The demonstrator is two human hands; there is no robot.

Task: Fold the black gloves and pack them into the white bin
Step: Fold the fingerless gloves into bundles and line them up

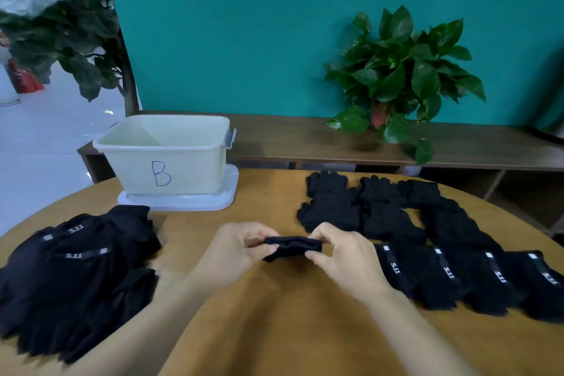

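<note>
- Head view: a folded black glove (291, 249) is held just above the round wooden counter (268, 330), between the two hands and near its middle.
- The left hand (235, 249) is curled onto the glove's left end, the cloth pinched between thumb and fingertips; the right hand (341, 253) is curled onto the right end in the same manner. Both grips are closed on the one glove, and neither holds anything else.
- The glove is seen bunched into a short, thick bundle, with a rolled edge along its top; whether it is one glove or a pair cannot be told.
- The step in hand is judged to be the folding, or the tucking of the cuff over the bundle, with packing not yet begun.
- The white bin (171, 159), marked with a letter B, stands on a clear lid (183, 201) at the far left of the counter; no gloves can be seen inside it from this angle.
- A loose heap of black gloves (70, 278) lies at the left, and a row of flat gloves (427, 247) is laid out at the right, so most of the task is judged to remain.
- The next move would call for the fold to be finished and kept tight under one grip, then carried up and left over the bin's rim and set down inside without being allowed to spring open.
- A potted plant (403, 70) stands on a low bench (305, 137) behind, against the teal wall.
</note>
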